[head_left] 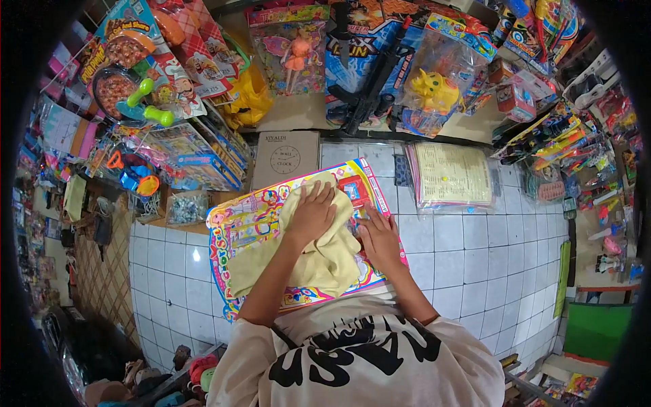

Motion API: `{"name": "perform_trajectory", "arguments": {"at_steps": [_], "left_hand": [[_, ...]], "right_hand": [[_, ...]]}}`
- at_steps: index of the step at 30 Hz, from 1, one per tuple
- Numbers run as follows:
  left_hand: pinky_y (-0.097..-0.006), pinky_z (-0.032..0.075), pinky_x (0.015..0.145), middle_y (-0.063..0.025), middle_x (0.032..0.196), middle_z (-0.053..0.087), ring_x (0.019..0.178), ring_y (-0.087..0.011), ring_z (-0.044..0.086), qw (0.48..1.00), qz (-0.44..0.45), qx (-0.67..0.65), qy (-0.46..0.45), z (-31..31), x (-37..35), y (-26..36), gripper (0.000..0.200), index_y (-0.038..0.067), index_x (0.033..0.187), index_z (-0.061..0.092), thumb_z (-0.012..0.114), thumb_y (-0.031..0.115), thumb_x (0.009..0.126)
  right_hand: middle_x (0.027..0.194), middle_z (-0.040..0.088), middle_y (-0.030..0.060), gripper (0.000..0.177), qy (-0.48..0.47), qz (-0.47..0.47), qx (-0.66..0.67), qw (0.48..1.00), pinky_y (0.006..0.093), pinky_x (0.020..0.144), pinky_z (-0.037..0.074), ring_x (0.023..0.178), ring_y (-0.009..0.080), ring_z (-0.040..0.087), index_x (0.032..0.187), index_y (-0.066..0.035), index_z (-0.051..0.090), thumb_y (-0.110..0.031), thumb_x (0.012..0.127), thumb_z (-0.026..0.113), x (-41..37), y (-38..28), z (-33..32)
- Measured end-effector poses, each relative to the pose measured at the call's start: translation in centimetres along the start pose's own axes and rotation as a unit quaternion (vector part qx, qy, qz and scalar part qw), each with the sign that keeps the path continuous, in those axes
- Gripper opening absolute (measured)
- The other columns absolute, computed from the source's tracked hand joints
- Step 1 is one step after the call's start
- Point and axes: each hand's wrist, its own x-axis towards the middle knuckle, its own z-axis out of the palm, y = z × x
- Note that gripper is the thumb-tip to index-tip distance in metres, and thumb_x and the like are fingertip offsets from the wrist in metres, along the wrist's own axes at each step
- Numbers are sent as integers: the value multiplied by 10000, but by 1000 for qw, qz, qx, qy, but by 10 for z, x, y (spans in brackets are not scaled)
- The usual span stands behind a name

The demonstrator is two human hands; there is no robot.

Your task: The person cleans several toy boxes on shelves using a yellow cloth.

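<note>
A pale yellow cloth (332, 261) lies bunched over a large, colourful toy set package (237, 207) on the white tiled surface. My left hand (314, 211) presses on the upper part of the cloth, its fingers spread and pointing away from me. Beside the cloth, my right hand (380, 236) rests flat near the package's right edge with fingers apart. Just above its fingertips is a red toy piece (353, 191) in the package. Tool-shaped toy pieces show left of the cloth, while the middle of the package is hidden under it.
Behind the package stands a brown wall clock box (286, 160). To the right lies a stack of plastic-wrapped printed sheets (453, 176). A bag of marble-like beads (188, 207) sits at the left. Packaged toys, including a black toy gun (373, 85), line the back of the tiled surface (468, 254).
</note>
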Motion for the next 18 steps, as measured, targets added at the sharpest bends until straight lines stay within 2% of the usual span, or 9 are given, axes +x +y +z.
{"name": "perform_trajectory", "arguments": {"at_steps": [2, 5, 8, 9, 10, 12, 13, 16, 18], "left_hand": [[-495, 115, 1116, -82, 1420, 372, 1362, -276, 241, 998, 55, 13, -27, -11, -4, -8, 462, 52, 1343, 413, 365, 287, 949], [-476, 165, 1112, -47, 1402, 403, 1341, -279, 287, 982, 126, -124, -66, -13, -25, -20, 441, 60, 1331, 430, 405, 283, 951], [-465, 199, 1105, -13, 1403, 402, 1320, -296, 322, 953, 127, -239, -133, -34, -43, -20, 425, 73, 1318, 447, 442, 282, 947], [-388, 238, 1092, -54, 1370, 446, 1269, -272, 412, 951, 124, -243, -146, -35, -45, -25, 439, 34, 1304, 450, 453, 292, 949], [-363, 248, 1081, -71, 1351, 459, 1254, -256, 423, 915, 22, -373, -154, -32, -46, -29, 445, 18, 1301, 447, 441, 298, 956], [-311, 268, 1060, -107, 1313, 483, 1223, -222, 445, 766, -177, -598, -157, -26, -47, -35, 462, -14, 1295, 441, 418, 312, 968], [-277, 285, 1030, -133, 1261, 497, 1189, -198, 443, 788, -176, -589, -23, -54, -46, -10, 490, -51, 1287, 429, 379, 329, 982], [-300, 278, 1042, -138, 1296, 479, 1223, -220, 418, 760, -228, -601, 97, -31, -7, -27, 509, -51, 1289, 421, 359, 351, 982], [-333, 251, 1066, -170, 1343, 426, 1269, -267, 367, 858, -155, -485, 76, -31, 12, -15, 507, -45, 1294, 415, 351, 346, 976]], "right_hand": [[1394, 405, 87, 298, 6, 0, 8, 1000, 561, 1049, 204, 1253, 264, 402, 1056, -85, 621, -272, 927, 429, 1, -1, 1], [1371, 429, 85, 281, 11, 3, 17, 1000, 560, 1044, 219, 1240, 262, 416, 1035, -86, 625, -264, 924, 438, 2, -3, -2], [1354, 445, 82, 271, 10, -7, 21, 1000, 565, 1036, 233, 1227, 259, 430, 1023, -84, 625, -259, 923, 445, 2, -2, 0], [1351, 447, 82, 270, 11, -11, 20, 1000, 567, 1034, 236, 1223, 259, 434, 1021, -84, 625, -259, 923, 446, 2, -2, 1], [1348, 450, 81, 268, 12, -17, 18, 1000, 569, 1032, 239, 1218, 258, 438, 1019, -83, 625, -258, 923, 447, 3, -2, 1], [1348, 450, 80, 269, 16, -17, 12, 1000, 569, 1034, 238, 1215, 260, 441, 1020, -81, 625, -258, 923, 447, 3, -3, 3], [1348, 450, 79, 269, 20, -15, 8, 1000, 569, 1034, 237, 1214, 261, 442, 1020, -80, 625, -258, 923, 448, 3, -3, 4], [1354, 444, 86, 261, 13, -11, 2, 1000, 569, 1033, 239, 1202, 259, 451, 1028, -77, 614, -247, 923, 448, 2, -5, 2], [1320, 461, 119, 250, 19, -4, 47, 999, 560, 1036, 240, 1184, 281, 459, 1035, -59, 587, -231, 923, 445, 2, -5, 0]]}}
